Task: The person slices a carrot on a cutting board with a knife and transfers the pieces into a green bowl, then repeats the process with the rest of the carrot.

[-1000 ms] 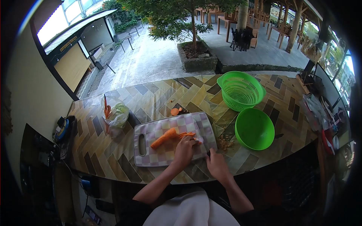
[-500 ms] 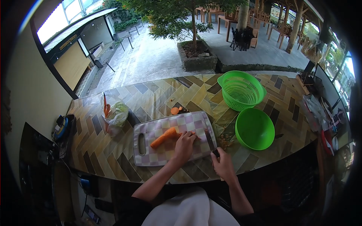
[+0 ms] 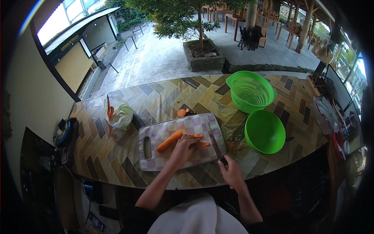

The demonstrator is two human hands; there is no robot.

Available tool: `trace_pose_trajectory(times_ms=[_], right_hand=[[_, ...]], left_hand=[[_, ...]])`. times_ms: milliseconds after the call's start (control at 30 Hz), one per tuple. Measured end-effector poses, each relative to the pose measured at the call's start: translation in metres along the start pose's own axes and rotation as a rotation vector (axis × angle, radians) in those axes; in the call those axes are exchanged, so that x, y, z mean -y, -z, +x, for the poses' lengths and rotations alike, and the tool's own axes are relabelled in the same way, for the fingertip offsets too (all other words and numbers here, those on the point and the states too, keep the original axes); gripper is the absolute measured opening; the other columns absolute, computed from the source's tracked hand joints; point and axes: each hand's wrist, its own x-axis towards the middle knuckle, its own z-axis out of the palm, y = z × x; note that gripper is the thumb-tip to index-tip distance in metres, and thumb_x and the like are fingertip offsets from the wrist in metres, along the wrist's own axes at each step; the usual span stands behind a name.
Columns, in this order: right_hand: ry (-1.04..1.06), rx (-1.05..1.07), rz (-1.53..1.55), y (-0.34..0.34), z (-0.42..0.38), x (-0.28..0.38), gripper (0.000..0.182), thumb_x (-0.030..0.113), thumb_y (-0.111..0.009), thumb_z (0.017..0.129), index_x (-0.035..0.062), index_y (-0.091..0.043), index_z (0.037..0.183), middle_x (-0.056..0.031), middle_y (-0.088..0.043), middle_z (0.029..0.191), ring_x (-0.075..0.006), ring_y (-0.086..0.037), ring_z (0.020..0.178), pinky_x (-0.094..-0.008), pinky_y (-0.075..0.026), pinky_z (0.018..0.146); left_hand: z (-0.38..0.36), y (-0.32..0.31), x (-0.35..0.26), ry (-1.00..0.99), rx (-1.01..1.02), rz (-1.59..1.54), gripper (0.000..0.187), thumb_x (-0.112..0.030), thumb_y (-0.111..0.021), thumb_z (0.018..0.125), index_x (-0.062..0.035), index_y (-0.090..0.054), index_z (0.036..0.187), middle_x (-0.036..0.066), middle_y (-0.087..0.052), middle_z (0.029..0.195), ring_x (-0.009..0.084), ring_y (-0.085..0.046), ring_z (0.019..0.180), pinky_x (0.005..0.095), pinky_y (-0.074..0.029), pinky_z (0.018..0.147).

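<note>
A checkered cutting board (image 3: 156, 132) lies in front of me, with a large peeled carrot (image 3: 170, 141) on its left half. My left hand (image 3: 184, 147) rests on the board just right of this carrot, fingers curled down over cut carrot pieces (image 3: 204, 144). Some of these pieces stick out past the fingertips; the rest are hidden under the hand. My right hand (image 3: 231, 170) grips a knife (image 3: 217, 147) by its dark handle at the board's right edge. The blade points away from me, over the right part of the board, apart from the carrot pieces.
Carrot ends (image 3: 182, 112) lie just beyond the board. On the right stand a green colander (image 3: 251, 93) and a green bowl (image 3: 265, 132), with peel scraps (image 3: 233, 146) beside the bowl. A plastic bag of vegetables (image 3: 120, 117) sits on the left of the tiled table (image 3: 97, 156).
My left hand has shifted slightly left and towards me, showing more of the carrot pieces. The knife blade has tilted a little, its tip moving left, still in my right hand.
</note>
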Motion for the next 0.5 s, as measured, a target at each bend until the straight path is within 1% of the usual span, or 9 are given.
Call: trace_pose_trajectory(times_ms=[67,133,233,333,433,500], right_hand=[[0.035,0.002,-0.027,-0.002,0.000,-0.007,0.018,0.018,-0.059,0.098,0.0016,-0.055,0.092,-0.0029,-0.054,0.056,-0.0101,-0.054,0.047,-0.0292,-0.040,0.044],[0.032,0.010,-0.017,-0.002,-0.001,-0.003,0.018,0.018,-0.059,0.098,0.0015,-0.055,0.092,-0.0029,-0.054,0.056,-0.0100,-0.054,0.047,-0.0291,-0.040,0.044],[0.046,0.010,-0.019,-0.003,-0.005,0.001,0.018,0.019,-0.059,0.098,0.0014,-0.055,0.092,-0.0029,-0.055,0.057,-0.0097,-0.054,0.047,-0.0289,-0.040,0.044],[0.041,0.009,-0.003,-0.002,-0.006,0.001,0.018,0.019,-0.059,0.098,0.0013,-0.055,0.093,-0.0030,-0.055,0.057,-0.0095,-0.054,0.047,-0.0287,-0.040,0.044],[0.011,0.020,-0.001,-0.001,-0.006,0.000,0.018,0.018,-0.058,0.098,0.0012,-0.054,0.093,-0.0032,-0.055,0.058,-0.0092,-0.054,0.047,-0.0285,-0.039,0.044],[0.001,0.019,-0.007,0.000,-0.006,0.000,0.018,0.018,-0.058,0.098,0.0011,-0.054,0.093,-0.0032,-0.055,0.058,-0.0091,-0.054,0.047,-0.0283,-0.039,0.044]], left_hand=[[0.002,0.004,-0.001,-0.004,0.018,0.019,0.030,0.004,-0.063,0.075,0.0022,-0.072,0.104,0.016,-0.068,0.107,0.0335,-0.060,0.107,0.0399,-0.046,0.097],[0.003,0.007,-0.002,-0.018,0.019,0.045,0.029,0.004,-0.063,0.075,0.0022,-0.071,0.103,0.016,-0.068,0.106,0.0333,-0.060,0.105,0.0394,-0.046,0.097],[0.004,0.000,-0.003,-0.042,-0.127,0.088,0.025,0.003,-0.062,0.076,0.0018,-0.071,0.100,0.017,-0.067,0.104,0.0333,-0.059,0.103,0.0394,-0.046,0.095],[0.005,0.008,-0.011,-0.119,0.045,0.063,0.021,0.002,-0.062,0.079,0.0019,-0.070,0.098,0.015,-0.066,0.105,0.0334,-0.059,0.102,0.0396,-0.047,0.094],[0.005,0.004,-0.005,-0.068,0.003,0.134,0.023,0.001,-0.062,0.080,0.0013,-0.070,0.102,0.015,-0.065,0.107,0.0325,-0.059,0.107,0.0389,-0.046,0.096],[0.004,0.000,-0.009,-0.046,-0.058,0.125,0.021,-0.001,-0.063,0.082,0.0007,-0.069,0.103,0.015,-0.065,0.108,0.0329,-0.060,0.105,0.0395,-0.047,0.095]])
